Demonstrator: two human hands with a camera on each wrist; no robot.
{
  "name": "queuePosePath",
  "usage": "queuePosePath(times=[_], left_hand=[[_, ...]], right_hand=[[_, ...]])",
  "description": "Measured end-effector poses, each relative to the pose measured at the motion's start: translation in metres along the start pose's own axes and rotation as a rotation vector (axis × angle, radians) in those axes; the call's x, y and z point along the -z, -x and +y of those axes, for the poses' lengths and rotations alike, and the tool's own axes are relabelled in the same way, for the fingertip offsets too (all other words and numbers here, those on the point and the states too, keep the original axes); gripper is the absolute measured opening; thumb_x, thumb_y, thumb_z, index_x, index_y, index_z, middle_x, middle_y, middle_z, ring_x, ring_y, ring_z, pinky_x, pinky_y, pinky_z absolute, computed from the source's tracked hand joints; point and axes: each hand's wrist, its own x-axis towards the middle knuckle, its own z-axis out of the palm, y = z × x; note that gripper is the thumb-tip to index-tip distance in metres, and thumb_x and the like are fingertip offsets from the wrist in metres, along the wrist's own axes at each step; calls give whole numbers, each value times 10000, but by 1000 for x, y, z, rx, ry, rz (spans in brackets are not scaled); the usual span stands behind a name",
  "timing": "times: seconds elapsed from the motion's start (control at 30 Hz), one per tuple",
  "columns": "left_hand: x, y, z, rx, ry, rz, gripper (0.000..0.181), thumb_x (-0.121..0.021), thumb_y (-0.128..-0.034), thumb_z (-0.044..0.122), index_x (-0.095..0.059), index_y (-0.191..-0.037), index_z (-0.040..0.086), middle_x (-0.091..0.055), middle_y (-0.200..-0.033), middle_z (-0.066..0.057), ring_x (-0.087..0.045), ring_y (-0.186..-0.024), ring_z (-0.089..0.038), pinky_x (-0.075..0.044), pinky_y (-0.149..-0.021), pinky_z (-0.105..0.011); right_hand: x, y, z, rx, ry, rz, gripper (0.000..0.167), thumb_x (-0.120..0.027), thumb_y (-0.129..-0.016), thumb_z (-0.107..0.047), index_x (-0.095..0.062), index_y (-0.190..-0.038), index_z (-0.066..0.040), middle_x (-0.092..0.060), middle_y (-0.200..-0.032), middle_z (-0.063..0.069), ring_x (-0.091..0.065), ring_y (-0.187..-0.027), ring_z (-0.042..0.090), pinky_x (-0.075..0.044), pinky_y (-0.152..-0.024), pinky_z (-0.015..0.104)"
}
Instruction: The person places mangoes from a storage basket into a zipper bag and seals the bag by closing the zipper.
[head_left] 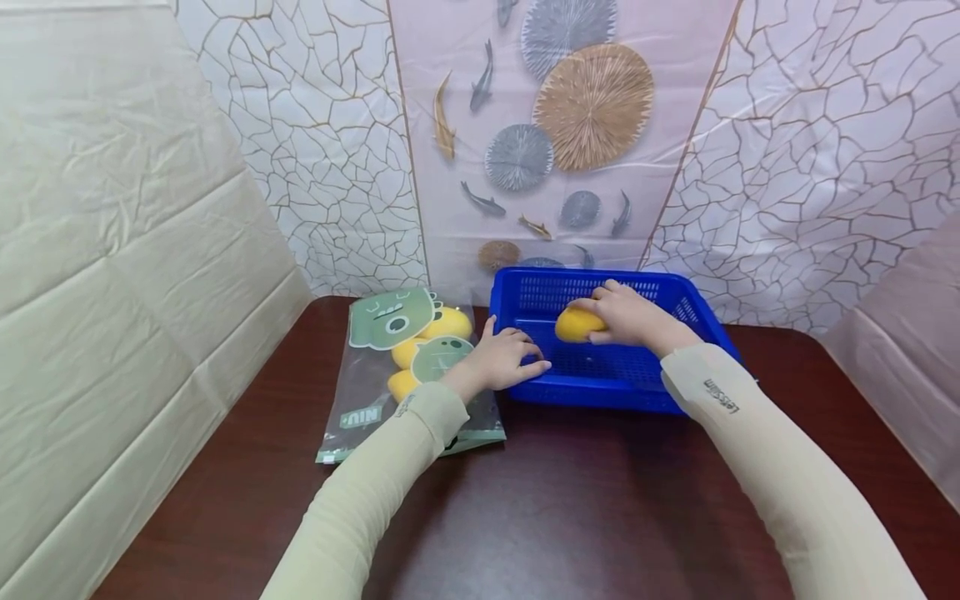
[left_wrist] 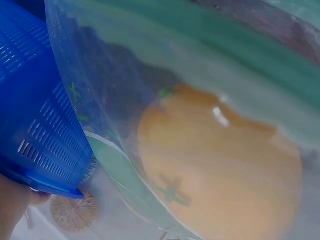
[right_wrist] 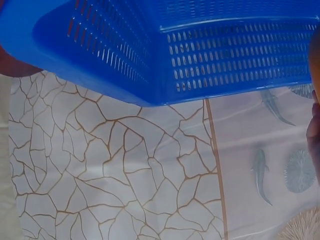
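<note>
A yellow mango is in the grip of my right hand, held over the inside of the blue plastic basket. In the right wrist view only a sliver of the fingers shows at the right edge. My left hand rests at the basket's left rim with its fingers spread. Under the left forearm lies a clear zip bag with green cartoon prints, holding several yellow mangoes. The left wrist view looks closely through the plastic at one yellow mango.
The basket and bag stand side by side on a dark reddish-brown table. Behind it hangs a patterned cloth with fish and round shapes. Pale fabric closes off the left side.
</note>
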Motion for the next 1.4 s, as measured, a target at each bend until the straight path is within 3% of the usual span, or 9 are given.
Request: queuePosePath(times=[0.17, 0.47, 0.57, 0.67, 0.77, 0.83, 1.17, 1.4], left_hand=[[0, 3, 1, -10, -24, 31, 462, -344, -978, 512, -648, -1192, 238, -592, -1289, 37, -450, -1289, -181, -97, -1130, -611], [3, 8, 3, 7, -37, 88, 406, -378, -986, 451, -663, -1155, 216, -622, -1238, 27, -510, -1228, -197, -194, -1131, -564], [4, 11, 4, 4, -51, 155, 361, -424, -975, 421, -683, -1112, 209, -652, -1181, 24, -555, -1164, -195, -315, -1088, -497], [4, 15, 6, -33, -92, 259, 314, -474, -960, 380, -712, -1051, 197, -694, -1090, 21, -615, -1042, -181, -445, -948, -392], [3, 18, 7, -82, -143, 353, 284, -504, -947, 356, -734, -998, 198, -720, -1009, 34, -644, -932, -158, -485, -804, -327], [2, 20, 7, -107, -159, 386, 267, -519, -941, 345, -739, -980, 200, -721, -991, 40, -647, -905, -150, -490, -777, -314], [7, 28, 9, -144, -72, 380, 303, -482, -970, 305, -635, -1206, 192, -648, -1195, 20, -617, -1072, -157, -486, -889, -330], [8, 39, 5, -189, -66, 399, 307, -509, -955, 300, -619, -1220, 192, -645, -1200, 14, -618, -1075, -166, -483, -887, -341]], right_hand=[[3, 4, -2, -11, 34, 28, 478, -730, -767, -249, -614, -1197, -74, -625, -935, 147, -463, -808, 284, -409, -726, 439], [4, 16, -6, -37, -41, 12, 506, -727, -768, -196, -582, -1219, -18, -638, -934, 181, -483, -794, 286, -428, -730, 444], [2, 20, -6, -42, -44, 27, 498, -739, -754, -186, -597, -1200, -15, -635, -918, 180, -487, -800, 288, -432, -725, 440], [2, 24, -6, -53, -32, 57, 503, -755, -733, -176, -611, -1189, -21, -628, -916, 182, -487, -813, 297, -443, -719, 441], [2, 29, -6, -69, -10, 78, 527, -762, -727, -170, -601, -1207, -25, -621, -943, 200, -488, -826, 318, -448, -727, 450], [3, 33, -7, -78, 17, 88, 547, -766, -729, -173, -587, -1225, -27, -623, -972, 213, -497, -841, 333, -452, -746, 457], [7, 43, -20, -105, 14, 159, 541, -764, -753, -198, -581, -1238, -44, -621, -1024, 237, -499, -840, 336, -457, -747, 454], [7, 51, -24, -92, -5, 239, 523, -773, -741, -195, -597, -1199, -13, -626, -947, 212, -468, -794, 306, -425, -693, 412]])
